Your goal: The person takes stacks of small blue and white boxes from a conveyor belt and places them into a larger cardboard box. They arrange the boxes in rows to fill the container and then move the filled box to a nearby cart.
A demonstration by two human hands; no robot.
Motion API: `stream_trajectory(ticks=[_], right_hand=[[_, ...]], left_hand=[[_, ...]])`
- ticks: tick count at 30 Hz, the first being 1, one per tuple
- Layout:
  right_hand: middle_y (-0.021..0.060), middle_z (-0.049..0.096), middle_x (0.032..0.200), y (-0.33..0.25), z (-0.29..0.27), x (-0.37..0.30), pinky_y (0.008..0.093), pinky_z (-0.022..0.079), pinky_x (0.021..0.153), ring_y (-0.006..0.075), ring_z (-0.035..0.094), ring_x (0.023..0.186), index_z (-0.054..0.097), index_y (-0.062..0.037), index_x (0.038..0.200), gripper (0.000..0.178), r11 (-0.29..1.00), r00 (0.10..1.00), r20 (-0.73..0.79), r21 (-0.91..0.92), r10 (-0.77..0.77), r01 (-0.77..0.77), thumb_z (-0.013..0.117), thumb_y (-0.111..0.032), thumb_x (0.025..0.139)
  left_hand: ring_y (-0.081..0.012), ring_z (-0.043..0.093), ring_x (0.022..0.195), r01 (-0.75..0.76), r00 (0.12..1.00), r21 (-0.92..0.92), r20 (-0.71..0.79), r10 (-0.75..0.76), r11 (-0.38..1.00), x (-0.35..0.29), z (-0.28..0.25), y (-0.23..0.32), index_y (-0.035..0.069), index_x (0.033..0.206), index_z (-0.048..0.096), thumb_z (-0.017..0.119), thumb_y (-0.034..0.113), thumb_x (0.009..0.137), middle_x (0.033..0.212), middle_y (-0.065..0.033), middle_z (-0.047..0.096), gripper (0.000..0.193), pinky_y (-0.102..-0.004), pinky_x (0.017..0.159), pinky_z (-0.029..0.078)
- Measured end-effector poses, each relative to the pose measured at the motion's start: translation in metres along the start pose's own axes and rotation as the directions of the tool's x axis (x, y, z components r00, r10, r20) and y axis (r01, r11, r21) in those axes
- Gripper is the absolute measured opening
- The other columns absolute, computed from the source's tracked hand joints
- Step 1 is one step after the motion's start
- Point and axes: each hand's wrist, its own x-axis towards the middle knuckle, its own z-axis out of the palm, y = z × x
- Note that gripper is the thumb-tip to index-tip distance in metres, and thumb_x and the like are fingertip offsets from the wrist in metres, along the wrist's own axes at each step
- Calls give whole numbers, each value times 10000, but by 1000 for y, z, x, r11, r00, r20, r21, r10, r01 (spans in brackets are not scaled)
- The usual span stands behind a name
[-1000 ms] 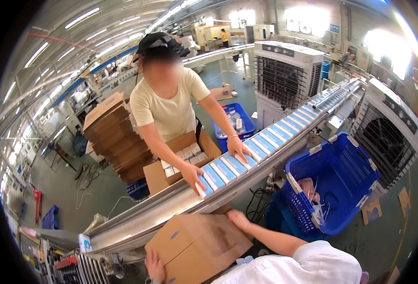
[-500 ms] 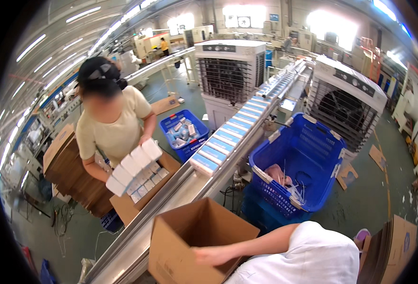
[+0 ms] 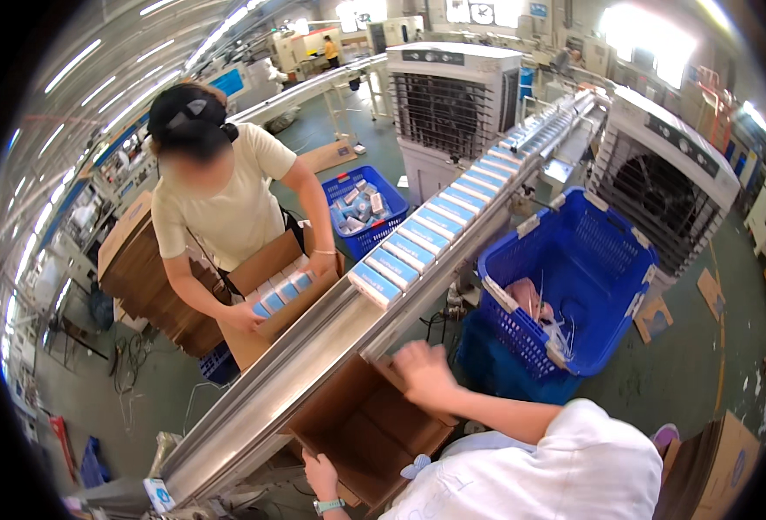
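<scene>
An open brown cardboard box (image 3: 367, 416) sits tilted in front of me, beside the near rail of the metal conveyor (image 3: 313, 360). Nothing shows in the part of its inside that I can see. My left hand (image 3: 320, 477), with a pale green watch at the wrist, is closed round the box's near left edge. Over the far right edge hovers or rests my right hand (image 3: 426, 377), its fingers apart and slightly blurred; contact is hard to judge. White-and-blue small cartons (image 3: 378, 284) lie in a row on the conveyor, just beyond that hand.
Across the conveyor a co-worker (image 3: 227, 186) has both hands at an open box (image 3: 309, 303) holding small cartons. Blue baskets (image 3: 612, 351) (image 3: 361, 251) stand on both sides. Two air coolers (image 3: 452, 113) (image 3: 660, 173) flank the line. Flattened cardboard (image 3: 730, 468) stands at my right.
My right hand has moved from the box's left side to its far right edge. My left hand has come into view. The co-worker's row of cartons has gone down into their box.
</scene>
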Motion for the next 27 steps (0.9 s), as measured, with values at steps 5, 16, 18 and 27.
stream_trajectory(ticks=[5, 16, 18, 27], right_hand=[[214, 620, 801, -45, 54, -19, 423, 488, 625, 339, 623, 681, 473, 78, 1066, 418, 992, 863, 504, 80, 42, -95, 424, -195, 753], [173, 551, 1075, 244, 150, -30, 346, 455, 784, 273, 559, 945, 429, -41, 1214, 518, 718, 703, 681, 384, 204, -581, 560, -306, 788], [223, 466, 1167, 225, 183, -50, 415, 389, 887, 354, 450, 1083, 395, -54, 1237, 569, 786, 836, 425, 355, 346, -506, 586, -306, 764], [199, 471, 1195, 153, 113, -42, 392, 418, 860, 389, 468, 1062, 367, -6, 1231, 625, 895, 776, 601, 221, 189, -389, 590, -245, 699]], left_hand=[[-335, 621, 728, -48, 991, 645, -67, 119, 763, -2, 79, 51, -182, 1210, 236, 444, 245, 775, 914, -273, 585, 644, -412, 654, 502], [-270, 573, 945, 245, 968, -253, 117, -222, 936, -6, 30, -131, -26, 1152, 454, 529, 243, 838, 1054, -178, 572, 421, -364, 789, 469], [-339, 507, 1030, 315, 949, 141, -50, -311, 939, 7, 52, -121, -31, 1212, 375, 506, 299, 846, 1135, -218, 505, 510, -392, 856, 425], [-422, 274, 1214, 146, 988, -49, 58, -143, 988, -30, 164, -120, -76, 1284, 212, 461, 506, 815, 1320, -296, 255, 788, -416, 993, 272]])
